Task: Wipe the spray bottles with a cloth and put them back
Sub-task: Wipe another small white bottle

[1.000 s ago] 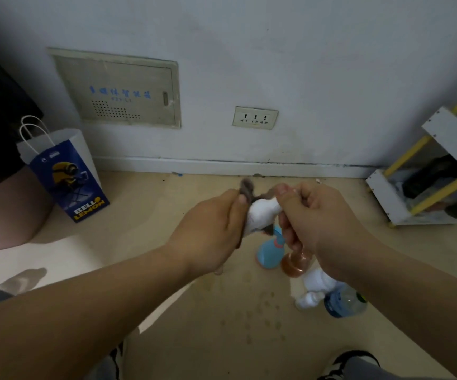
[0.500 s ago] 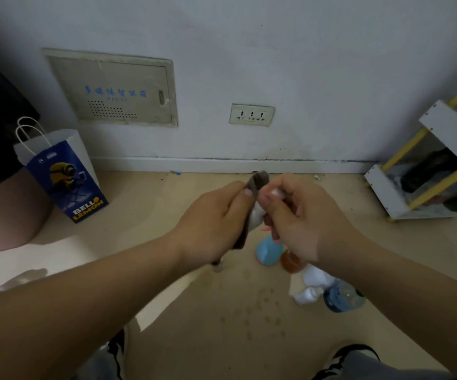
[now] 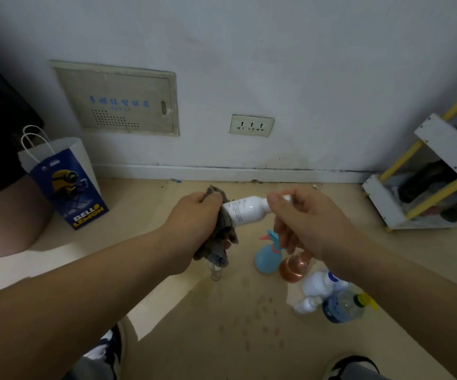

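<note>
Above the beige floor [image 3: 167, 311], at frame centre, the white bottle [image 3: 245, 209] is held horizontal in mid-air. The right hand [image 3: 312, 223] pinches its cap end at 3 o'clock. The left hand [image 3: 194, 223] grips the grey cloth [image 3: 222, 237], bunched round the bottle's base at 9 o'clock.

At 5 o'clock from the hands, a cluster sits on the floor: a blue spray bottle [image 3: 267, 256], a copper bottle [image 3: 294, 267] just beside it, white bottles [image 3: 319, 283] and a clear bottle [image 3: 342, 305]. A small clear item [image 3: 216, 272] under the cloth is possibly another bottle.

Open floor runs to the baseboard [image 3: 249, 172] at 12 o'clock. A paper bag [image 3: 68, 187] stands at 9 o'clock, and a rack [image 3: 419, 193] at 3 o'clock.
</note>
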Motion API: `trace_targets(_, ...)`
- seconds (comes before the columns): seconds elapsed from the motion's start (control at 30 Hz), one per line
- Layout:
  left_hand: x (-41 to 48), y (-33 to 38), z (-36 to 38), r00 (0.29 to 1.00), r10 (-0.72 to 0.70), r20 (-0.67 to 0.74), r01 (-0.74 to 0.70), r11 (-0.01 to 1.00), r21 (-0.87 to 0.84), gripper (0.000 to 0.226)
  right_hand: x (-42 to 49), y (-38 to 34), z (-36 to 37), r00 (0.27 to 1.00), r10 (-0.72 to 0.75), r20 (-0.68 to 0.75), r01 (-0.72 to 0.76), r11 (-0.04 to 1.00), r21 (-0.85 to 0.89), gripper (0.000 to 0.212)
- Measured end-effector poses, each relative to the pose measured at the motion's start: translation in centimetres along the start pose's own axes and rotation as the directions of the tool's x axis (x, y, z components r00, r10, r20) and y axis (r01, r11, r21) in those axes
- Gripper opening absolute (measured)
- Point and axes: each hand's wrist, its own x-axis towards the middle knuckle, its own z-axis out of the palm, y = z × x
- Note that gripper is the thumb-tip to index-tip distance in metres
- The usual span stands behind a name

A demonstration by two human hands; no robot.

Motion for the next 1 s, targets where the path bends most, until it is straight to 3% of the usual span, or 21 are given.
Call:
trace_targets(0.1,-0.8,0.3,0.5,0.961,0.255,-0.105,-0.234,0.956,0.175,0.032,0.2,0.3,0.2,0.976,0.213,0.034,-0.214,0.977,0.014,0.070)
trace_targets(0.17,-1.2,0.2,0.6,0.892,0.442,-0.096,-0.385,0.853,0.353,0.032,0.3,0.4,0.2,0.951,0.307,0.046,-0.310,0.947,0.083,0.069)
trace_targets(0.27,-1.5,0.1,0.6,0.841,0.534,-0.084,-0.473,0.803,0.362,0.033,0.5,0.1,0.2,0.965,0.261,0.041,-0.262,0.927,0.268,0.055)
trace_targets(0.3,-1.3,0.1,0.6,0.872,0.478,-0.101,-0.431,0.850,0.302,0.036,0.4,0.1,0.4,0.981,0.192,0.019,-0.191,0.947,0.260,0.054)
trace_targets(0.37,-0.6,0.0,0.2,0.993,0.118,-0.006,-0.118,0.993,0.015,0.050,0.5,0.3,0.6,0.999,-0.030,-0.034,0.030,0.999,0.010,0.051)
trace_targets(0.43,-0.8,-0.1,-0.2,0.945,-0.207,0.252,0.245,0.961,-0.128,0.061,0.5,0.5,0.7,0.973,-0.231,0.009,0.225,0.937,-0.269,0.039)
trace_targets(0.5,-1.1,-0.3,-0.2,0.886,-0.276,0.372,0.352,0.923,-0.153,0.067,0.7,0.8,0.6,0.959,-0.268,0.087,0.282,0.905,-0.318,0.025)
trace_targets(0.57,-1.3,-0.2,0.1,0.882,-0.300,0.362,0.372,0.917,-0.146,0.066,1.0,1.2,0.3,0.957,-0.265,0.114,0.288,0.906,-0.310,0.018)
trace_targets(0.67,-1.6,0.1,0.2,0.957,-0.243,0.156,0.242,0.970,0.028,0.053,1.2,1.5,0.1,0.958,-0.263,0.116,0.287,0.902,-0.324,0.015)
trace_targets(0.7,-1.5,0.0,0.3,0.982,-0.172,0.073,0.162,0.979,0.124,0.051,1.1,1.6,0.3,0.961,-0.254,0.106,0.275,0.905,-0.326,0.015)
trace_targets(0.77,-1.2,-0.3,0.3,0.994,0.110,-0.024,-0.092,0.921,0.377,0.049,0.8,1.7,0.4,0.968,-0.241,0.073,0.252,0.912,-0.324,0.015)
trace_targets(0.87,-1.6,-0.8,0.7,0.904,0.428,0.014,-0.332,0.680,0.654,0.039,0.2,1.8,0.3,0.974,-0.224,-0.030,0.200,0.917,-0.346,0.019)
trace_targets(0.97,-3.7,-1.2,2.8,0.762,0.604,0.232,-0.581,0.482,0.655,0.025,-0.7,1.7,0.6,0.976,-0.212,-0.048,0.175,0.899,-0.402,0.022)
trace_targets(1.0,-4.3,-1.5,3.6,0.715,0.640,0.281,-0.648,0.458,0.608,0.026,-1.1,1.7,0.8,0.981,-0.190,-0.026,0.163,0.896,-0.413,0.025)
